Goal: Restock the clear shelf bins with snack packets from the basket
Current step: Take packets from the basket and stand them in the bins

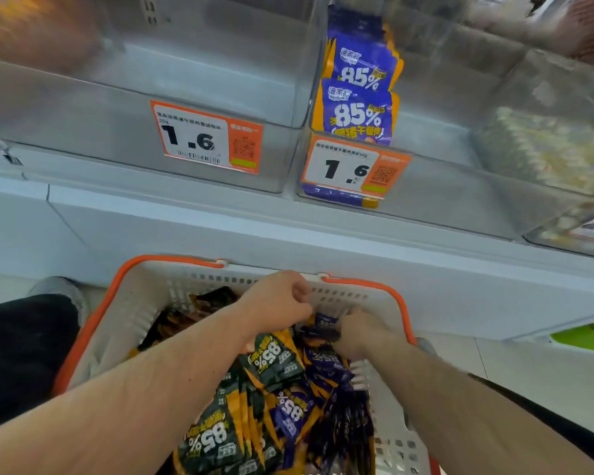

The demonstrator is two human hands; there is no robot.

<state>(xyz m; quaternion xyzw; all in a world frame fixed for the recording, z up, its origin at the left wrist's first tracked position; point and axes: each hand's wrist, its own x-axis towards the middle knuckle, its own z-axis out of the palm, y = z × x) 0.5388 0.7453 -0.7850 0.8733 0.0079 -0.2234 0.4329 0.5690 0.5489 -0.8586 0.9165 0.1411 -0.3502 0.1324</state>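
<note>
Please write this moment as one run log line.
left hand: over basket | right hand: grips purple packet | left bin: empty

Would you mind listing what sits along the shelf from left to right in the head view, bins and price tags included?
Empty clear bin → its price tag reading 1.6 → purple packets standing in the next bin → that bin's price tag, also 1.6 → clear bin of pale goods, too blurred to identify.

Your left hand (276,299) curls in a fist over the white basket (144,303); your right hand (360,332) grips a purple packet (323,325) among the heaped packets. Above, a clear bin (426,180) holds purple packets (355,113).
</note>
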